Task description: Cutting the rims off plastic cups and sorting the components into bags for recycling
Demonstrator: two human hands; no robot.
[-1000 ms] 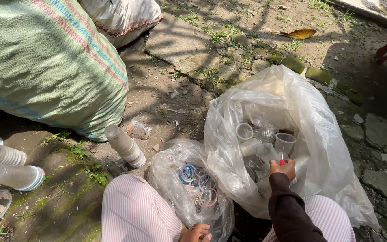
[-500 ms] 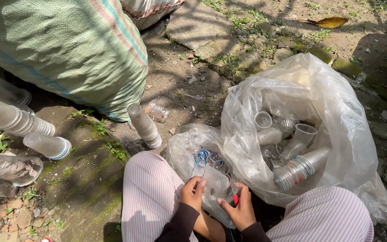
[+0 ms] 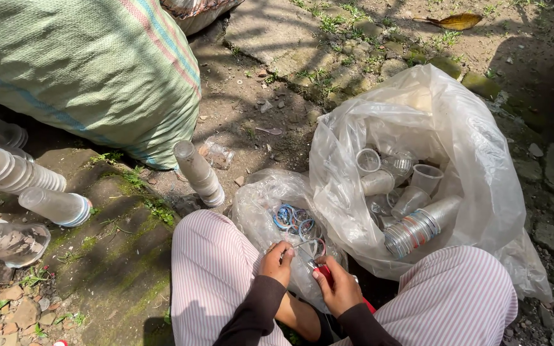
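Observation:
My left hand [image 3: 277,263] and my right hand [image 3: 339,289] are close together between my knees in striped trousers. The left hand pinches a clear plastic cup [image 3: 302,251] at its rim. The right hand grips a small red-handled tool [image 3: 326,274] held against that cup. Just beyond the hands lies a small clear bag [image 3: 265,204] holding several coloured plastic rings [image 3: 293,221]. To its right a large clear bag [image 3: 456,134] stands open, with loose clear cups and a nested stack of cups [image 3: 418,227] inside.
A stack of clear cups [image 3: 199,173] stands upright by my left knee. More cup stacks [image 3: 14,174] and a crushed bottle [image 3: 8,242] lie at the left. A big green woven sack [image 3: 91,70] fills the upper left. The ground is dirt, moss and stone slabs.
My right hand has come out of the large bag and back to my lap. Both hands now meet on a clear cup over the small bag. The view has shifted slightly.

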